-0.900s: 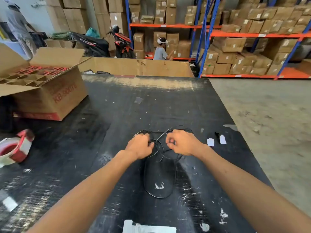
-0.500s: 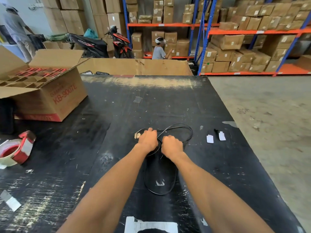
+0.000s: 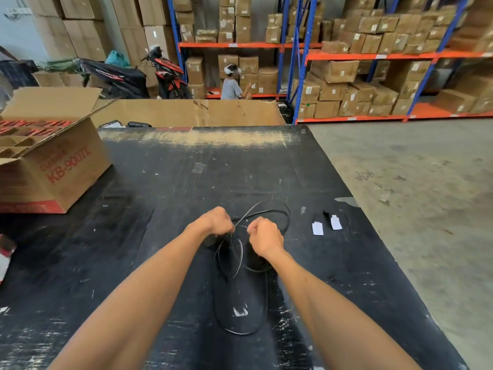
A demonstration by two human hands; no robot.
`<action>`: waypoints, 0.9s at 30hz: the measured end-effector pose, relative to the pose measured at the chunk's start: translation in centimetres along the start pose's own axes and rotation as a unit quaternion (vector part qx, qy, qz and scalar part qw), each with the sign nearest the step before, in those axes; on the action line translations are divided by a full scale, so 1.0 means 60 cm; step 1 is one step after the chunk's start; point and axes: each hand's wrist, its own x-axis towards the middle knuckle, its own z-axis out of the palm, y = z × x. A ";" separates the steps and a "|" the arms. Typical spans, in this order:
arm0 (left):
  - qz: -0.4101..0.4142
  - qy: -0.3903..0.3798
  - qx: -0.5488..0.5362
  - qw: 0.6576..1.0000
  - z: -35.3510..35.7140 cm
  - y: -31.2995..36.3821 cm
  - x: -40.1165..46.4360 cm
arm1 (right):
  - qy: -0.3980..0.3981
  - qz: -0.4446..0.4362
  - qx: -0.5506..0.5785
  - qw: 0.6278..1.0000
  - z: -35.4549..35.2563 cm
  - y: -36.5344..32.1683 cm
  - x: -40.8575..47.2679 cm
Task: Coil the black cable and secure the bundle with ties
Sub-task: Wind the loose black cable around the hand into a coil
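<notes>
Black cable [image 3: 262, 303], long loop toward viewer, both hands gripping

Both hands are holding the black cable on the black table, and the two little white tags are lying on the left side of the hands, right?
Not quite. The head view shows the two white tags lying to the right of the hands. The rest is right: the left hand and right hand both grip the black cable on the black table.

Bare black table [image 3: 170, 214] lay open ahead of and left of the cable loops [image 3: 269, 209]. An open cardboard box [image 3: 61, 169] blocked the far left. Two small white-tagged ties [image 3: 326, 222] lay just right, near the table's edge.
</notes>
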 end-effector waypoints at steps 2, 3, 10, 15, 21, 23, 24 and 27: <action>0.023 0.001 -0.072 0.997 -0.024 0.004 0.001 | 0.043 -0.006 0.066 0.997 -0.006 0.005 0.010; 0.039 -0.001 -0.098 0.994 -0.037 0.009 0.001 | 0.065 -0.012 0.101 0.993 -0.009 0.004 0.015; 0.032 0.056 -0.002 0.998 -0.106 0.029 0.005 | 0.114 -0.049 0.183 0.975 -0.035 -0.025 0.048; 0.086 0.193 -0.161 0.964 -0.126 0.034 -0.013 | 0.188 0.026 0.200 0.961 -0.089 -0.050 0.042; 0.187 0.135 -0.503 0.833 -0.134 0.079 -0.050 | 0.110 -0.120 0.283 0.945 -0.113 -0.081 0.023; 0.197 0.132 -0.542 0.806 -0.133 0.093 -0.056 | 0.051 -0.163 0.308 0.936 -0.105 -0.083 0.018; 0.200 0.126 -0.563 0.792 -0.134 0.099 -0.058 | 0.045 -0.169 0.315 0.933 -0.100 -0.081 0.014; 0.181 0.057 -0.643 0.742 -0.140 0.114 -0.062 | 0.015 -0.175 0.355 0.918 -0.093 -0.070 0.003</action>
